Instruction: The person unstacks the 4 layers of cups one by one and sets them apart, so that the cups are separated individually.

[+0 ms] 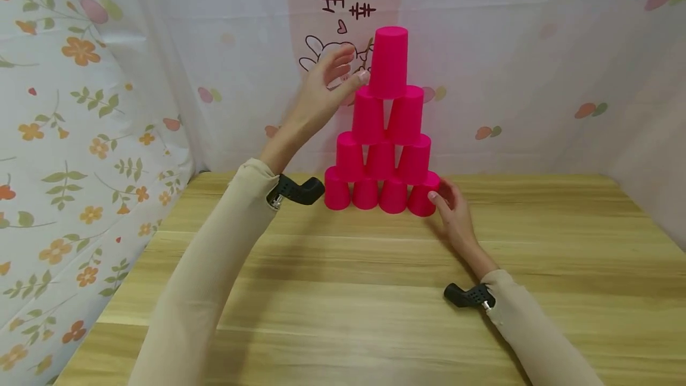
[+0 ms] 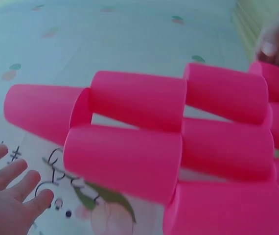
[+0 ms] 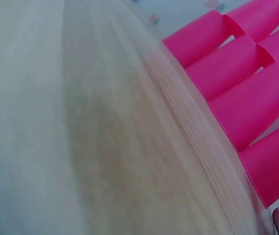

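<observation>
Pink cups stand upside down in a stacked pyramid. The single top cup (image 1: 389, 63) rests across two cups (image 1: 368, 117) beneath it. My left hand (image 1: 327, 85) is beside the top cup's left side, with its thumb near the cup and its fingers spread. In the left wrist view, a gap shows between the left fingers (image 2: 14, 178) and the top cup (image 2: 46, 110). Low on the right, my right hand (image 1: 452, 210) is at the outer bottom cup (image 1: 423, 195), thumb toward the front. Part of that hand lies outside the right wrist view; firm contact is unclear.
The pyramid's bottom row stands on a wooden table (image 1: 343, 290), near its back edge. Behind hangs a pale patterned cloth (image 1: 509, 64), with a floral one (image 1: 80, 136) at the left. A black wrist mount (image 1: 300, 189) juts out close to the lower left cup (image 1: 337, 190).
</observation>
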